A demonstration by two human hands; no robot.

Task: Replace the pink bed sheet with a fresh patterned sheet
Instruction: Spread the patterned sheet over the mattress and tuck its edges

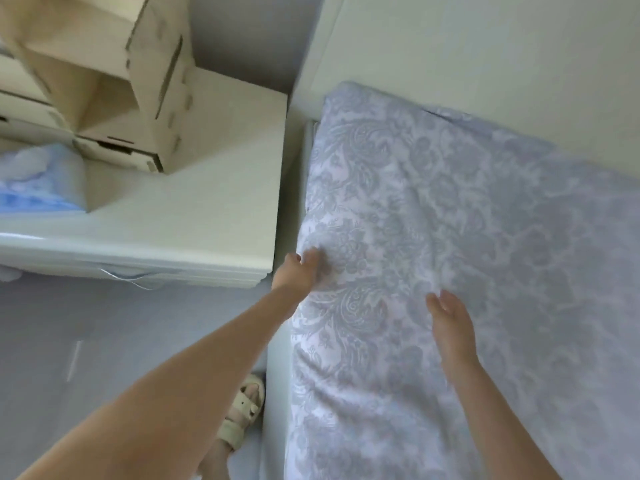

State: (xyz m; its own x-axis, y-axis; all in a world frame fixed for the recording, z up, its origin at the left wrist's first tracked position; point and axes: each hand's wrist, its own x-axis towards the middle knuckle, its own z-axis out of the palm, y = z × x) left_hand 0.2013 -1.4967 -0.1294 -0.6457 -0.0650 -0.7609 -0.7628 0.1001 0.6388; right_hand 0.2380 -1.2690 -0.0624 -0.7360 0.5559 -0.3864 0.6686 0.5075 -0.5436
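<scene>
Left forearm fills the lower left, reaching up to the bed edge. Cardboard box [152, 98] sits on a white table [207, 202], upper left. Beige sandal [242, 417] on the floor beside the bed. Left hand [298, 275] — grip closed, fingers pinching a fold of the patterned sheet [450, 220] at the mattress's left edge. Sheet lies spread over the bed. Right hand [450, 327] — grip open, fingers straight, palm down on the sheet.
</scene>
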